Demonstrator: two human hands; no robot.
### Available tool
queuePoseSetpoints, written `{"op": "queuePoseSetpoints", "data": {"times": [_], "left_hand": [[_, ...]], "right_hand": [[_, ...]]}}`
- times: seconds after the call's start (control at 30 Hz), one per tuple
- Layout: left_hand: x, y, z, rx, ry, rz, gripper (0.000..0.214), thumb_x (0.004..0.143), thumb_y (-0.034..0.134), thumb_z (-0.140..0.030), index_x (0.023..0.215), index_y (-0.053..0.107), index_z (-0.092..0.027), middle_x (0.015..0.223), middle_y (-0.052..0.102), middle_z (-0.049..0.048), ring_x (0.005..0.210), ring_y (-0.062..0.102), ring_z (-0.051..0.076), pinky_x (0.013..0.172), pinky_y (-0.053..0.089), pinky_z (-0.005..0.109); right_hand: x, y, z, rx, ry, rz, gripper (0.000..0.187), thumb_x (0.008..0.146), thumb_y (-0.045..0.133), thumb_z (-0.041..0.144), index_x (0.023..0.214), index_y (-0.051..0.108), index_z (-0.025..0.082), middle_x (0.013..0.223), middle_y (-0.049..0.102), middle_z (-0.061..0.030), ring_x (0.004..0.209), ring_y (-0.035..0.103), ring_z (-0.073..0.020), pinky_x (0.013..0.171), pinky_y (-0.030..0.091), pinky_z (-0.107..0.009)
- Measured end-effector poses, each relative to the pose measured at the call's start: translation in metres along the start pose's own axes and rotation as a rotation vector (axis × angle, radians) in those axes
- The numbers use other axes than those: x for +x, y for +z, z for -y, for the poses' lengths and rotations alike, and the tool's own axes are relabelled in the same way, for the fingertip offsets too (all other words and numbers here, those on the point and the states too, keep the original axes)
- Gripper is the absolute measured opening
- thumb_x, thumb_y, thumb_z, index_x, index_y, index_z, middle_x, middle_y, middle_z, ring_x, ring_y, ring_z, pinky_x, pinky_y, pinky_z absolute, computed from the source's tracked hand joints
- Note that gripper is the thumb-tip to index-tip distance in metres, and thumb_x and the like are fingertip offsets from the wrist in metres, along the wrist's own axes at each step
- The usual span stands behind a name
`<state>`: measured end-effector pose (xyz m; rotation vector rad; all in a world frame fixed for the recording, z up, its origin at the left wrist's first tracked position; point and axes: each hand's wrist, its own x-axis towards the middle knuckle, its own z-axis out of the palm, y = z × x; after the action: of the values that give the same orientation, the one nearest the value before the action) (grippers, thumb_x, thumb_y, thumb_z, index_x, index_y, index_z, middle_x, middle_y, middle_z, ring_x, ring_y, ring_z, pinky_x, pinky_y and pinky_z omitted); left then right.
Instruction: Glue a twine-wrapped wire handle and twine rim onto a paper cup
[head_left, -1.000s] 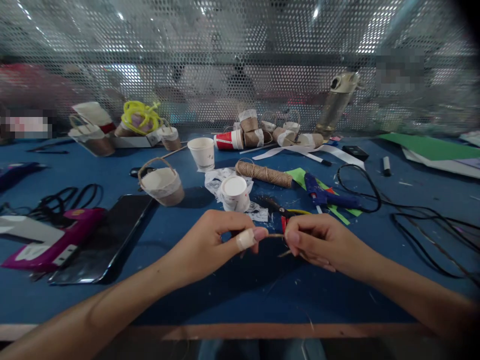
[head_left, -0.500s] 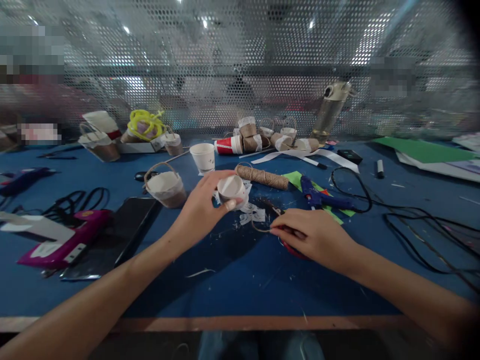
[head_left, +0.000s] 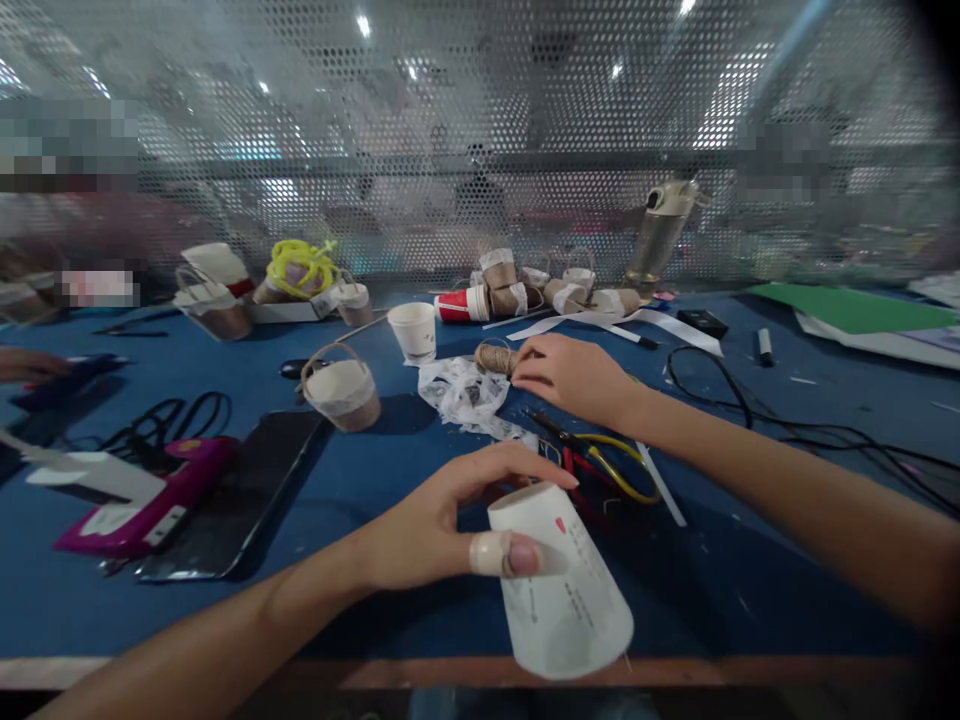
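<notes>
Your left hand [head_left: 444, 525] has drawn its gripped paper cup [head_left: 574, 610] closer (probably light, crushable: favour the base [head_left: 517, 500]); beyond, your right hand [head_left: 574, 378] touches twine [head_left: 493, 358], grasp unclear.

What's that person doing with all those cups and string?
The person's left hand is holding a white paper cup, tilted, close to the table's near edge. Their right hand is at a roll of twine, covering part of it. Scissors lie on the table, and a small cup with a looped handle stands further left.
</notes>
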<state>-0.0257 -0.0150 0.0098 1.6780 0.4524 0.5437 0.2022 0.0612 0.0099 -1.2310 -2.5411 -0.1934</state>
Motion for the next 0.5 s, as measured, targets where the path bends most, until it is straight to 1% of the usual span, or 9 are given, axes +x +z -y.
{"op": "queuePoseSetpoints", "data": {"times": [0.07,0.1,0.17,0.23,0.3,0.4,0.5], "left_hand": [[0.000,0.000,-0.002,-0.039,-0.010,0.014,0.042,0.080,0.076,-0.038,0.119,0.068,-0.027,0.111,0.062,0.0057,0.093,0.058,0.020,0.080,0.047,0.028],[-0.001,-0.001,-0.003,-0.051,-0.016,0.014,0.041,0.079,0.076,-0.038,0.119,0.068,-0.027,0.111,0.062,0.0057,0.092,0.058,0.020,0.079,0.047,0.028],[-0.001,-0.001,-0.004,-0.064,-0.034,0.018,0.041,0.080,0.076,-0.037,0.119,0.068,-0.027,0.111,0.062,0.0058,0.092,0.057,0.020,0.079,0.046,0.028],[-0.001,-0.002,-0.004,-0.067,-0.047,0.033,0.041,0.080,0.077,-0.035,0.118,0.068,-0.027,0.110,0.063,0.0057,0.090,0.057,0.019,0.079,0.046,0.028],[-0.001,-0.001,-0.003,-0.075,-0.050,0.037,0.040,0.079,0.077,-0.034,0.118,0.068,-0.026,0.109,0.063,0.0057,0.091,0.057,0.019,0.079,0.046,0.028],[-0.001,0.001,-0.001,-0.147,-0.062,0.018,0.041,0.078,0.079,-0.032,0.115,0.065,-0.025,0.107,0.062,0.0058,0.092,0.058,0.020,0.079,0.047,0.029],[-0.001,0.003,0.000,-0.271,-0.084,0.007,0.041,0.077,0.080,-0.029,0.112,0.059,-0.022,0.101,0.061,0.0043,0.088,0.059,0.017,0.074,0.048,0.027]], "right_hand": [[0.018,0.008,-0.007,-0.020,-0.020,0.000,0.026,0.094,0.057,0.018,0.114,0.072,0.022,0.127,0.061,-0.0119,0.110,0.057,-0.0271,0.076,0.044,-0.033],[0.025,0.012,-0.010,-0.024,-0.029,0.004,0.027,0.092,0.058,0.015,0.114,0.072,0.022,0.129,0.060,-0.0121,0.110,0.056,-0.0274,0.075,0.044,-0.033],[0.034,0.019,-0.014,-0.021,-0.046,0.010,0.023,0.089,0.061,0.014,0.105,0.075,0.020,0.124,0.062,-0.0124,0.104,0.058,-0.0265,0.074,0.043,-0.032],[0.038,0.025,-0.017,-0.004,-0.052,0.000,0.017,0.090,0.061,0.015,0.095,0.077,0.018,0.116,0.066,-0.0123,0.098,0.059,-0.0249,0.073,0.043,-0.033],[0.040,0.026,-0.020,0.026,-0.045,-0.030,0.016,0.092,0.060,0.017,0.089,0.076,0.016,0.109,0.069,-0.0114,0.096,0.061,-0.0242,0.074,0.043,-0.033],[0.045,0.017,-0.029,0.085,0.006,-0.123,0.015,0.092,0.062,0.019,0.086,0.075,0.016,0.100,0.073,-0.0094,0.094,0.063,-0.0235,0.076,0.045,-0.032],[0.054,-0.005,-0.037,0.149,0.080,-0.266,0.018,0.096,0.057,0.024,0.094,0.072,0.015,0.094,0.074,-0.0083,0.086,0.067,-0.0210,0.076,0.049,-0.033]]}}
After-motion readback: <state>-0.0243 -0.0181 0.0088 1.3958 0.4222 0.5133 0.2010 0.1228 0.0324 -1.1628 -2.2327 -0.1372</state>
